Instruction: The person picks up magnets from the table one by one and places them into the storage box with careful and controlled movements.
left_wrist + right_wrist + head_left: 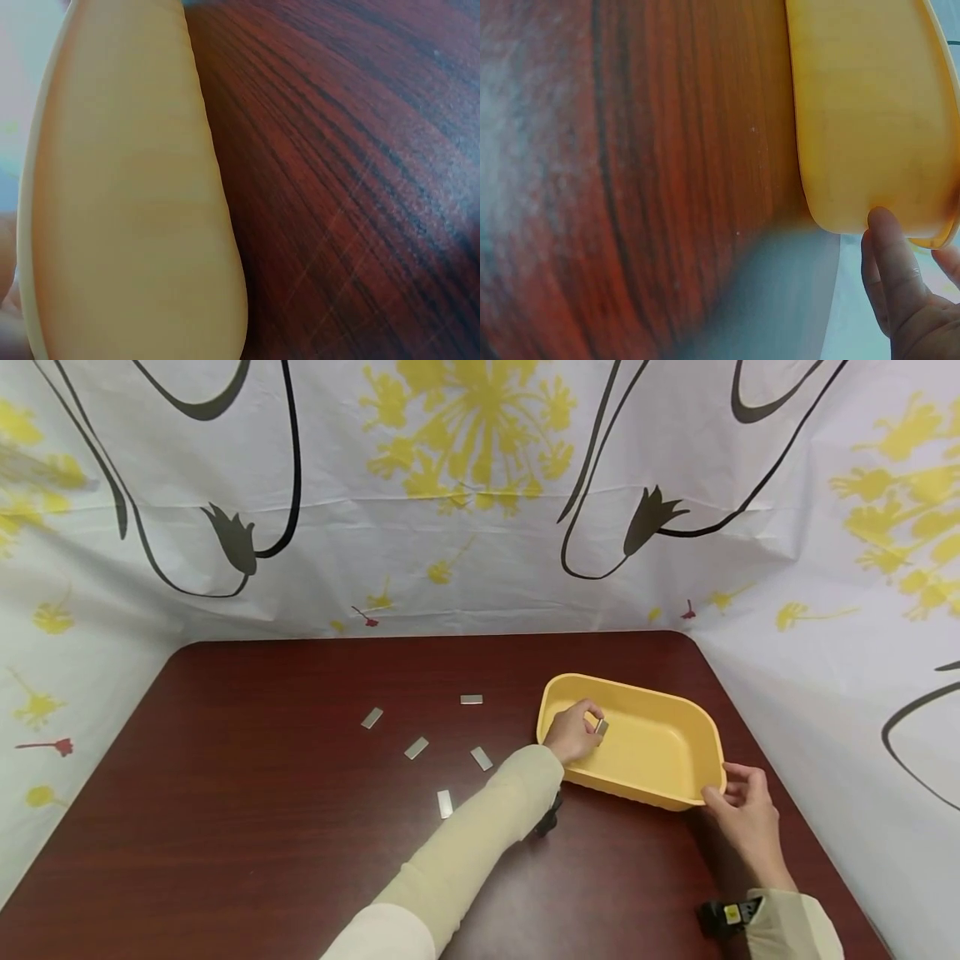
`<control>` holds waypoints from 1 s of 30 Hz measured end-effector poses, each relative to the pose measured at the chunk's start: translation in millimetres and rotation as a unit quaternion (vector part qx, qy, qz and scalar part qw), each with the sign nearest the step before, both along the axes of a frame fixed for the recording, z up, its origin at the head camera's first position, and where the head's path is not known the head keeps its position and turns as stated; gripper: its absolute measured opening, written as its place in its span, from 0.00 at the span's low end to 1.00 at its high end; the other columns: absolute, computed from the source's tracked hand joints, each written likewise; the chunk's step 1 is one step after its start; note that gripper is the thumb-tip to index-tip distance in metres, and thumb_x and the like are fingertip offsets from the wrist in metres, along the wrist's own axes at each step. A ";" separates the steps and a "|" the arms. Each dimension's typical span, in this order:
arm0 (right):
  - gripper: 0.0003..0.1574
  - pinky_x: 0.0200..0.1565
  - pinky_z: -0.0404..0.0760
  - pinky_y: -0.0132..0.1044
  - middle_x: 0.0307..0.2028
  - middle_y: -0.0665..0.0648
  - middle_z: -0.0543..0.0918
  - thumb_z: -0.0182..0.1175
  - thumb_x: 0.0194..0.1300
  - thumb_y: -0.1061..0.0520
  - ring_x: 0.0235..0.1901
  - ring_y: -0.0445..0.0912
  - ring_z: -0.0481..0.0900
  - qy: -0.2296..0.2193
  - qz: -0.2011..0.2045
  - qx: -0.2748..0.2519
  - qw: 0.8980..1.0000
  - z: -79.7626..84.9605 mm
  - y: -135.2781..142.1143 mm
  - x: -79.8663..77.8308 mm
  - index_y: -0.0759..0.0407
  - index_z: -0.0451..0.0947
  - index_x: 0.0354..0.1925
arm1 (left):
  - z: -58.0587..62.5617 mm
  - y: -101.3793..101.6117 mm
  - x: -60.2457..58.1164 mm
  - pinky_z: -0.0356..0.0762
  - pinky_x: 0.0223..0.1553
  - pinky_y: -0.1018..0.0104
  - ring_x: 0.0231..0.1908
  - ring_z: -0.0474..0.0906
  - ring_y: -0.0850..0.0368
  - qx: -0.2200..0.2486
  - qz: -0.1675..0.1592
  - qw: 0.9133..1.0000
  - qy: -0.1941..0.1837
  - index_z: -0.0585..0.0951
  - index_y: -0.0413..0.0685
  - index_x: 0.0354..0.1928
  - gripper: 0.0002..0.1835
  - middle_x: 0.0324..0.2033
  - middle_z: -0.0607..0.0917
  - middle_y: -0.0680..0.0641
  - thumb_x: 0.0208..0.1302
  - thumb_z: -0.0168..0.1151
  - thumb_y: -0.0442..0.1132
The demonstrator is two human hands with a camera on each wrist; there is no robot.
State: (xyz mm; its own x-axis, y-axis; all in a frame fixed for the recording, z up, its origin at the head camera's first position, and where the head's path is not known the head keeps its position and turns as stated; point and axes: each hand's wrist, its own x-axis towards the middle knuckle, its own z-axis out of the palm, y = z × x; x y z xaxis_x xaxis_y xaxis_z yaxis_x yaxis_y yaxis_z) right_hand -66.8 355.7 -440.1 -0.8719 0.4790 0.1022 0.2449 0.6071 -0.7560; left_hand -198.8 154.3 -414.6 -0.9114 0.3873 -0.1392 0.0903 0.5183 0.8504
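My left hand (573,732) reaches inside the yellow plastic bin (645,745) and pinches a small silver rectangular piece (602,727) between thumb and fingers, over the bin's floor. At the bin's near right corner, my right hand (750,818) grips the rim with the thumb on the near side and the fingers at the right end. The right wrist view shows its fingers (896,262) against the bin's outer wall (870,135). In the left wrist view the bin's side wall (142,180) hides most of the left hand.
Several similar silver pieces lie scattered left of the bin, among them one at the back (472,699) and one beside the left sleeve (445,803). The dark red wooden table (247,827) meets patterned white cloth (480,568) at its back and sides.
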 end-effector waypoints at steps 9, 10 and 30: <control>0.29 0.20 0.74 0.25 0.36 0.66 0.74 0.53 0.55 0.62 0.22 0.24 0.69 0.002 0.008 0.006 1.000 -1.1 1.2 -0.4 0.64 0.58 0.55 | -2.8 -0.7 -1.7 0.64 0.20 0.73 0.19 0.68 0.62 -0.034 -0.011 0.999 0.027 0.74 0.54 0.41 0.09 0.20 0.74 0.55 0.58 0.58 0.36; 0.29 0.20 0.74 0.25 0.36 0.66 0.74 0.53 0.55 0.62 0.22 0.24 0.69 0.002 0.009 0.006 1.000 -1.0 1.3 -0.5 0.64 0.58 0.55 | -2.8 -0.8 -1.8 0.64 0.20 0.73 0.19 0.68 0.62 -0.039 -0.013 0.999 0.032 0.74 0.54 0.41 0.08 0.20 0.74 0.55 0.59 0.57 0.38; 0.28 0.20 0.74 0.26 0.36 0.66 0.75 0.53 0.55 0.62 0.22 0.24 0.69 0.007 0.013 0.009 1.000 -0.2 0.5 1.1 0.65 0.59 0.55 | -4.8 -3.2 -0.7 0.66 0.23 0.71 0.25 0.69 0.61 -0.029 -0.031 0.999 0.026 0.74 0.54 0.45 0.13 0.26 0.74 0.53 0.58 0.57 0.33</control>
